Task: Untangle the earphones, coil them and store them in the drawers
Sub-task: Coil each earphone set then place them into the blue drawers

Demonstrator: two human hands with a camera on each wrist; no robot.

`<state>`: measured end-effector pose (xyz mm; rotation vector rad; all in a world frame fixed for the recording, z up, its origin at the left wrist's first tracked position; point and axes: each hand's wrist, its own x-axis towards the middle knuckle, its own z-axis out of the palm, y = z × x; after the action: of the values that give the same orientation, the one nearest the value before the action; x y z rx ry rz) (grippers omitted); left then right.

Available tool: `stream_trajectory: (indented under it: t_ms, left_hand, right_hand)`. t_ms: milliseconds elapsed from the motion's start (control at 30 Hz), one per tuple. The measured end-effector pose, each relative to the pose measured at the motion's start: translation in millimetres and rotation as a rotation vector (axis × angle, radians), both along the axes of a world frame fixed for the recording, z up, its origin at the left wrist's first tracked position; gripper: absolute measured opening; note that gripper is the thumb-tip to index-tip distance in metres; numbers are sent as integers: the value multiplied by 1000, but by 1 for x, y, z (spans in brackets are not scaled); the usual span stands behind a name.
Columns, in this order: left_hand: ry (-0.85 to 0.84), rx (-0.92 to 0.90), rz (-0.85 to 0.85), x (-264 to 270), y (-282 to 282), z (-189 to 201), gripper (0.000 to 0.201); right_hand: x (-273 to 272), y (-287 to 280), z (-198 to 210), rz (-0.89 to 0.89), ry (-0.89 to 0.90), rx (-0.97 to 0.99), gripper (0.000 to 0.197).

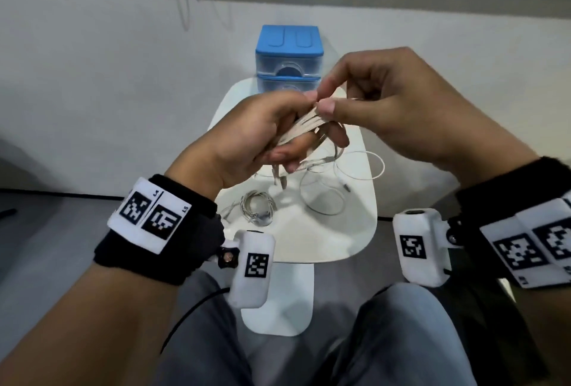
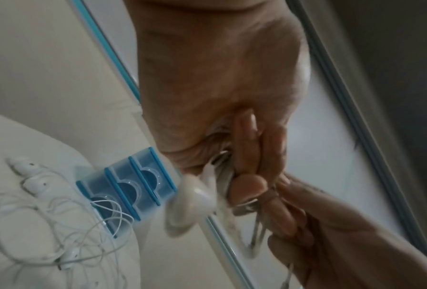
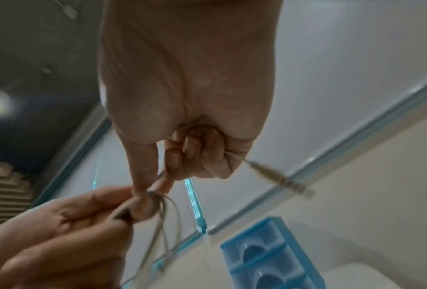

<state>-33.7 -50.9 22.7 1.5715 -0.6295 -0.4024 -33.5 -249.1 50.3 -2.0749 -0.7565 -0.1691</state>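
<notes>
Both hands, left hand (image 1: 247, 135) and right hand (image 1: 392, 107), together pinch the coiled earphones (image 1: 304, 126) between them

A white wired earphone set (image 1: 304, 127) is bunched into loops above the tabletop. A loose white pair (image 1: 340, 188) and a coiled greyish pair (image 1: 258, 206) lie below, before closed blue translucent plastic drawers (image 1: 289, 56).

Blurred earbud (image 2: 195, 197), seemingly dangling; lower drawers (image 1: 289, 84) hidden behind left hand (image 1: 247, 135).
</notes>
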Motion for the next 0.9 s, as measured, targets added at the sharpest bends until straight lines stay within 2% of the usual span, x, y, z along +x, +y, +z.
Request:
stream_trajectory:
  t_ms: [133,200,333,433,567,767,900]
  left_hand:
    - [61,-88,64,-4,6,-3,42]
    - [76,-113,118,-8,5,-5,37]
    - [105,-150,209,-13,-1,-10,33]
    - [95,-219,339,-14,-3,-18,15]
    - [54,-250,480,-16,5,-34,7]
    - [-54,-116,610,-21,8,-48,12]
    - [-41,-83,641,-21,7,-54,15]
  right_hand:
    - [-6,5,-17,76,89,69,35]
    - [-11,6,-24,78,69,100,34]
    - [-14,15,-39,-10,81,233,33]
    - [-12,23,-54,-135,147,332,42]
    - [-13,35,-64,-198,217,310,45]
    - [-17,38,-71,-208,279,284,42]
    - [-15,25,-69,-189,334,263,16]
